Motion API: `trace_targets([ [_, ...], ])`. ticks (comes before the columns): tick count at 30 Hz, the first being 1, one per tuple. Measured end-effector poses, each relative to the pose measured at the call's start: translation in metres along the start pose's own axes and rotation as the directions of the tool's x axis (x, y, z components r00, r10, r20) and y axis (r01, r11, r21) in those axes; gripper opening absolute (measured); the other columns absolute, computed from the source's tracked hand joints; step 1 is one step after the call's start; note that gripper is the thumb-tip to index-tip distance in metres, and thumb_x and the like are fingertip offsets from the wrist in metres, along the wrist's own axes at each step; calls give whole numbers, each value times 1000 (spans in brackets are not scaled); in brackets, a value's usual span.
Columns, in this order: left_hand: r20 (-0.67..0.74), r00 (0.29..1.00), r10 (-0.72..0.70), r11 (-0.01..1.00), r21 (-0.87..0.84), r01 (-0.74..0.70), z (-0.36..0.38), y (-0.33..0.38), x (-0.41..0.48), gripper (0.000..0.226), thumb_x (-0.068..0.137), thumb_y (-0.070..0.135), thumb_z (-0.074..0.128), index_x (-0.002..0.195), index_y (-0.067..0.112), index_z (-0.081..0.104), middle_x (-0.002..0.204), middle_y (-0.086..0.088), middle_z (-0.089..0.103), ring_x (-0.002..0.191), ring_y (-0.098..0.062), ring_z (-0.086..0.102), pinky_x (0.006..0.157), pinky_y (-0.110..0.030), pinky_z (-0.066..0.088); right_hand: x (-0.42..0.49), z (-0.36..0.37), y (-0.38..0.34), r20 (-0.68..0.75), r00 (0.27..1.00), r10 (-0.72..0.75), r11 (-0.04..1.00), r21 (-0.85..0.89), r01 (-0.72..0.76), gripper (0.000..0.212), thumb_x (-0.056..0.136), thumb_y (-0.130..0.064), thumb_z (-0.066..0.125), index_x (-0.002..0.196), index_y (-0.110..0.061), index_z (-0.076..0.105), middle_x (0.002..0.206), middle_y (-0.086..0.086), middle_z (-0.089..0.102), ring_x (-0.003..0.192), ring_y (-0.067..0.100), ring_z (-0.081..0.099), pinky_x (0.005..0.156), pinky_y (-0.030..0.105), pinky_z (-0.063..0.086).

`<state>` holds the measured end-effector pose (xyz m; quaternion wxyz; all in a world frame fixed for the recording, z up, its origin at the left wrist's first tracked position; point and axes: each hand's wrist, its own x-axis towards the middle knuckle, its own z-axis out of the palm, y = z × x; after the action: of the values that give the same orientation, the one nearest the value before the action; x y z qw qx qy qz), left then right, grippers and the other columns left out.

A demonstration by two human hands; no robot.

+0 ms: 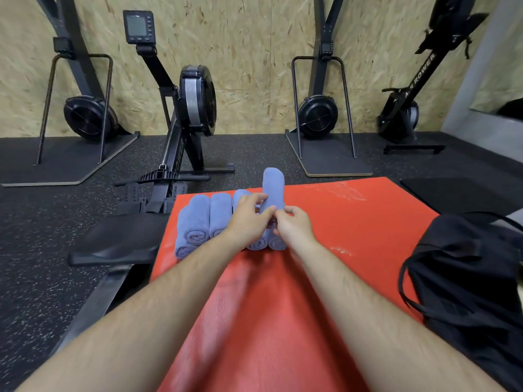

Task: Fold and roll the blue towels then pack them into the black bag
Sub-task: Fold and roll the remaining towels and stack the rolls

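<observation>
**Blue roll held above the stack, bag lying to the right**

The black bag point(467, 278) lies slumped at the right, partly on the red mat point(368, 222) and partly off its edge, with its cords looped loosely along the near side. The cloth is crumpled and folded over itself, so what is inside cannot be told.

The other rolled towels point(220, 213) lie in a stack near the far left corner of the mat, side by side and in two layers. Their spiral ends face the camera. They are a soft grey-blue with a terry nap, rolled tight and about even in length.

One raised towel roll point(274, 188) stands tilted above the right end of the stack, its rounded far end pointing up and away. Both hands meet at its lower end. The left hand point(249, 219) has its fingers curled against the roll's left side. The right hand point(294, 224) pinches the bottom of the roll between thumb and fingers. Both forearms stretch out over the mat.

Behind the mat, a rowing machine point(195, 100) stands on the speckled black floor point(254, 151), against a chipboard wall point(240, 52).
</observation>
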<state>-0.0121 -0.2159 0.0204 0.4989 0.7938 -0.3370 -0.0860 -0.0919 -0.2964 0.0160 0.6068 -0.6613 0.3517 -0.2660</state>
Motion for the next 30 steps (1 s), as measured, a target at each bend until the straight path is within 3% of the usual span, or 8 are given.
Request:
trace_targets([
  [3,-39,999,25,944,330,-10,5,-14,10,40,98,35,53,136,22,56,132,-4,58,125,-24,51,103,-44,41,20,8,2,18,1000,-25,986,-165,28,9,81,-14,57,84,-12,65,88,13,73,91,36,69,79,44,54],
  [6,-8,998,62,797,602,-44,6,-26,11,34,100,31,46,130,26,61,131,-1,60,126,-26,47,97,-41,37,31,12,13,51,998,-33,924,-378,49,26,88,-11,54,108,-4,68,116,18,69,112,34,62,90,37,48],
  [10,131,987,90,715,682,-156,12,-38,6,32,100,30,43,126,25,62,133,5,56,129,-20,39,98,-38,32,35,10,28,101,993,-56,782,-614,107,42,94,-18,48,134,-10,56,137,17,58,125,32,55,100,35,43],
  [17,94,970,222,734,639,-230,0,-36,-19,19,95,23,48,106,20,64,115,3,63,114,-24,51,78,-34,31,2,-6,17,172,965,-200,577,-775,257,42,100,-31,43,140,-22,49,139,17,49,123,40,48,101,41,41],
  [19,63,965,253,740,631,-235,-11,-33,-37,19,93,20,50,106,20,64,111,0,64,109,-26,53,76,-34,30,-22,-4,14,217,938,-271,480,-814,327,40,100,-33,43,137,-22,50,137,14,49,122,39,47,97,43,42],
  [24,44,946,321,624,742,-246,-57,-45,-98,27,83,22,48,102,17,65,100,-5,66,97,-33,59,72,-39,40,-92,27,22,398,815,-421,228,-823,520,35,100,-34,44,131,-20,54,128,12,55,117,37,51,89,43,45],
  [26,50,953,298,577,786,-222,-82,-57,-129,35,79,27,40,100,15,65,96,-6,66,91,-34,60,69,-39,41,-118,51,27,457,769,-446,178,-797,577,32,95,-32,52,123,-18,60,117,13,60,108,37,56,81,43,47],
  [30,49,990,136,485,868,-109,-142,-87,-187,44,79,36,36,106,16,63,101,-6,63,95,-34,58,74,-42,44,-170,111,42,561,699,-443,81,-751,655,31,68,-30,77,97,-21,71,86,8,65,79,32,64,60,36,50],
])
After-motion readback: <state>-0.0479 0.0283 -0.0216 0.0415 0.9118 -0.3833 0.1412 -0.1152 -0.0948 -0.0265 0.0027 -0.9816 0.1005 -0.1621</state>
